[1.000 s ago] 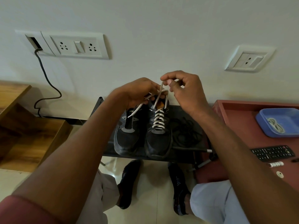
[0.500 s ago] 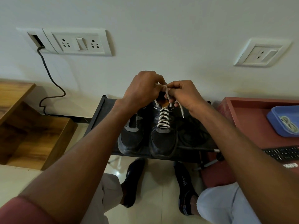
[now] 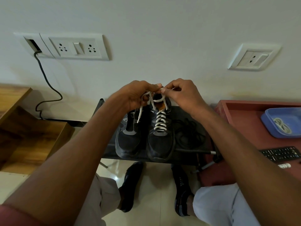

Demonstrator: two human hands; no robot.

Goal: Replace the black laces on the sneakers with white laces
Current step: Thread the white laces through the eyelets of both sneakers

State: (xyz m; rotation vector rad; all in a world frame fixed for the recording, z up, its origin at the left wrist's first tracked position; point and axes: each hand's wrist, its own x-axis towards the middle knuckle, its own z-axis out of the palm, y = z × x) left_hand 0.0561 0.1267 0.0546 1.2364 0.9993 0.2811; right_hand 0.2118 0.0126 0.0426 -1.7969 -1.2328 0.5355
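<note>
From the head camera, two black sneakers (image 3: pixel 145 136) stand side by side on a dark rack (image 3: pixel 187 154), toes at its near edge. The left hand (image 3: pixel 135 95) and right hand (image 3: pixel 182 93) each pinch the white lace (image 3: pixel 160 119) above the right-side shoe. One black lace (image 3: pixel 189 134) lies loose beside it. A blue tray (image 3: pixel 268 124) holds a coiled white lace (image 3: pixel 281 126).

looks like a home, prob a living rm: white wall w/ switch sockets (image 3: pixel 75 47), tiled floor (image 3: pixel 153 185), wooden steps (image 3: pixel 24 128) at left, tv remote (image 3: pixel 281 153) on a red worktop (image 3: pixel 244 115).
</note>
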